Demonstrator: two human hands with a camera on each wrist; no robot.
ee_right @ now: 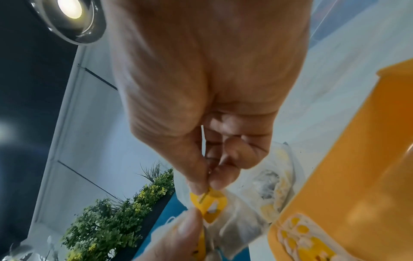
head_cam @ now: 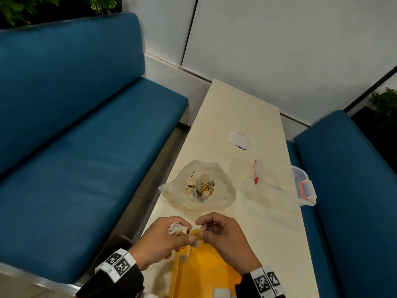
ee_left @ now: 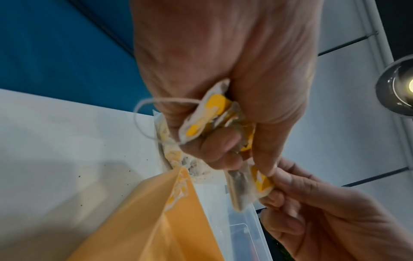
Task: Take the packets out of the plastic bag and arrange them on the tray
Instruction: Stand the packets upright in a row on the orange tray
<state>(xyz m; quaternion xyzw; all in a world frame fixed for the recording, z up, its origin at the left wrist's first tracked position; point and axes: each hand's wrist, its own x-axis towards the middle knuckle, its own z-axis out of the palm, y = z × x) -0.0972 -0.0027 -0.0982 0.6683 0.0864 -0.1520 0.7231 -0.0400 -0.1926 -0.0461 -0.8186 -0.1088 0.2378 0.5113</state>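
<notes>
Papery, light, floppy packets (head_cam: 177, 229) are bunching in the left hand (head_cam: 163, 239) at lower centre while right hand (head_cam: 223, 235) fingers (ee_right: 201, 178) are pinching one's stiffer yellow tag (ee_right: 209, 203), likely the best hold.

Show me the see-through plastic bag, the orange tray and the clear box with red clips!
See-through plastic bag (head_cam: 225, 190), head view, its right wall.
Orange tray (head_cam: 206, 274), head view, bare floor.
Clear box with red clips (head_cam: 300, 173), head view, far rim.

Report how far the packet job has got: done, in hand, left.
Done: a few white tea packets with yellow tags already lie on the orange plastic tray. In hand: the left hand grips a bunch of packets, and the right hand pinches one packet's yellow tag. Left: the clear plastic bag on the table holds many more packets.
</notes>
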